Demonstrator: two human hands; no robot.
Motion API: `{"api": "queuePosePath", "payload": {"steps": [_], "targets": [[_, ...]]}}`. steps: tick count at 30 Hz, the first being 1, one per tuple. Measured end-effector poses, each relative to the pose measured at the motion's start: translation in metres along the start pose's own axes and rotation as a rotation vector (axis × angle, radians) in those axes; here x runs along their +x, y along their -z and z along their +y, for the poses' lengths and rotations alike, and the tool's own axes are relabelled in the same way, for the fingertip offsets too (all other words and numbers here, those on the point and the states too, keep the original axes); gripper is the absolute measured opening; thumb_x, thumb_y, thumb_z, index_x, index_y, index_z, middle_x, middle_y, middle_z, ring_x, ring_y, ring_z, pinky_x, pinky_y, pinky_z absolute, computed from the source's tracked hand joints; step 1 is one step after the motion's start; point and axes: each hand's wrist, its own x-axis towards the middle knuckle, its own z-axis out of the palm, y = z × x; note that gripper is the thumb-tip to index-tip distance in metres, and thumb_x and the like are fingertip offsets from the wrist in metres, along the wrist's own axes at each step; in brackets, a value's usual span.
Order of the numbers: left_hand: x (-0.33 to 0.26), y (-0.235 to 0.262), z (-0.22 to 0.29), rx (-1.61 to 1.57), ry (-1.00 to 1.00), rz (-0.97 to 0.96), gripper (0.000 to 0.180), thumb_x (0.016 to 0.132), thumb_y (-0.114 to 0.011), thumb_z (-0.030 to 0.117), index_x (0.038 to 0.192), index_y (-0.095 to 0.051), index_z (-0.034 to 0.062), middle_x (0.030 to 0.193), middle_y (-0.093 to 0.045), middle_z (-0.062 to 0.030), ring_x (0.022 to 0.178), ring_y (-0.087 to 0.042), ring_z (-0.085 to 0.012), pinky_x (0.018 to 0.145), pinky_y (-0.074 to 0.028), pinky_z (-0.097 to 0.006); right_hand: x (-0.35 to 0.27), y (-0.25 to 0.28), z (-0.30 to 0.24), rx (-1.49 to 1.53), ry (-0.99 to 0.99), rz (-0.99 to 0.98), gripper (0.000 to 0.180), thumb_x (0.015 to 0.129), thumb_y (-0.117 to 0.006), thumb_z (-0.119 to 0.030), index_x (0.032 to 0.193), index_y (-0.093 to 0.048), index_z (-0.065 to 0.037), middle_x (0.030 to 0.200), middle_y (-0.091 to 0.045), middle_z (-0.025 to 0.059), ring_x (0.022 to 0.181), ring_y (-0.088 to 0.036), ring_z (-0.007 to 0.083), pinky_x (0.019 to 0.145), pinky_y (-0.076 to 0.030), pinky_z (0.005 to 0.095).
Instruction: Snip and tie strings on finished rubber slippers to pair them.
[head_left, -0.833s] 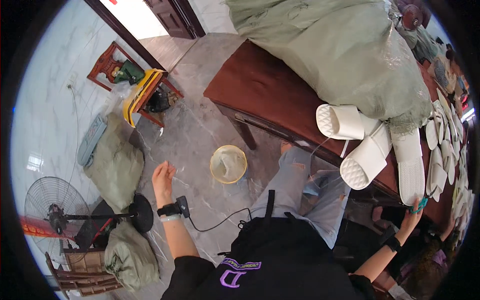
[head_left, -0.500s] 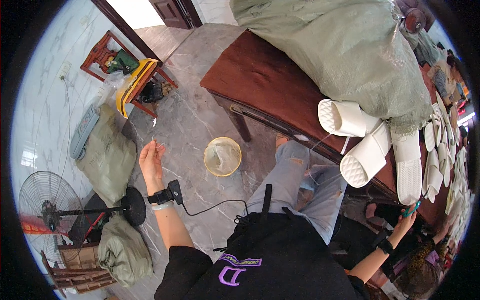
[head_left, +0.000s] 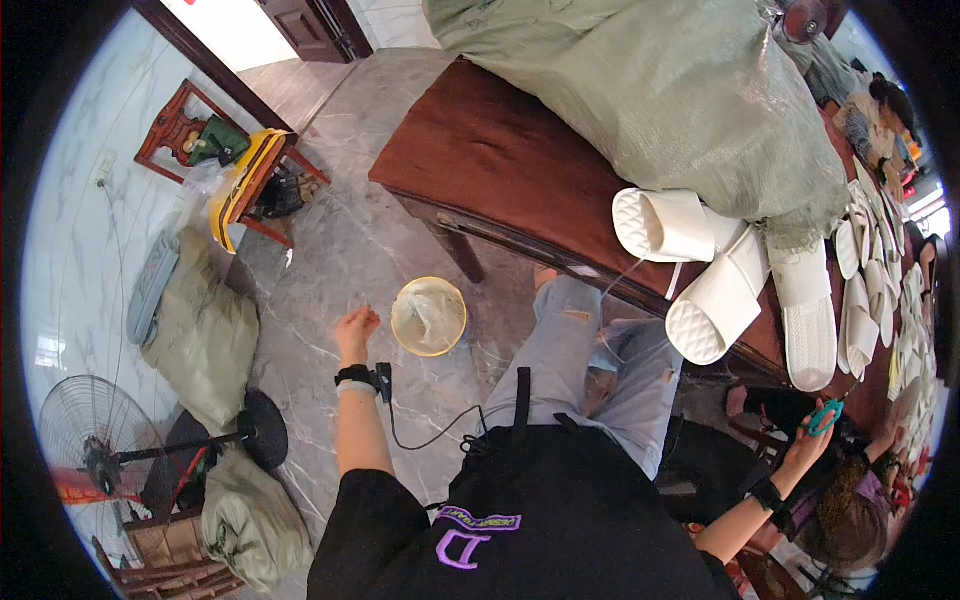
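Note:
My left hand (head_left: 356, 335) is held out over the floor, just left of a round tub (head_left: 396, 325) with a yellow rim and a pale plastic bag (head_left: 432, 318) in it. Its fingers are bunched together. Anything between them is too small to make out. Far to the right, my right hand (head_left: 803, 443) is closed around scissors with teal handles (head_left: 825, 416). Their tips point toward several white slippers at the table edge. The nearest white slipper (head_left: 809, 340) lies just above the scissors. Two more, a quilted-soled slipper (head_left: 712, 312) and another slipper (head_left: 675, 228), lie to its left.
A big greenish woven sack (head_left: 660, 110) lies on the brown-covered table (head_left: 480, 140). More slippers (head_left: 860, 325) spread along the right, with other people (head_left: 875, 125) beside them. At left stand a wooden chair (head_left: 262, 180), a stuffed sack (head_left: 205, 330) and a standing fan (head_left: 100, 450).
My left hand has come right and down, closer to the tub; the thin pale strip earlier at its fingertips no longer shows. My right hand keeps the scissors near the slippers. The view has shifted slightly.

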Motion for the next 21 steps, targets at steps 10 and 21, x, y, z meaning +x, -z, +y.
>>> {"api": "queuePosePath", "payload": {"steps": [10, 21], "targets": [[0.051, -0.006, -0.089, 1.074, -0.075, -0.171, 0.033, 0.079, -0.059, 0.0, 0.111, -0.059, -0.0052, 0.094, -0.067, -0.0152, 0.079, -0.066, -0.0237, 0.073, -0.054, -0.034, -0.02, -0.01, -0.019, 0.0, 0.017, -0.064, 0.034, 0.091, -0.057, -0.035, 0.109, -0.054, -0.006, 0.104, -0.063, 0.0048, 0.06, -0.052, 0.0019, 0.043, -0.035, 0.0134], [0.023, -0.002, -0.102, 1.078, -0.176, -0.31, 0.046, 0.075, -0.057, 0.0, 0.121, -0.055, 0.0014, 0.111, -0.062, -0.0189, 0.096, -0.063, -0.0241, 0.083, -0.049, -0.031, -0.033, -0.015, -0.018, -0.025, -0.005, -0.02, 0.032, 0.091, -0.057, -0.033, 0.111, -0.054, -0.009, 0.1, -0.062, 0.001, 0.067, -0.053, 0.0049, 0.055, -0.042, 0.0179]]}}
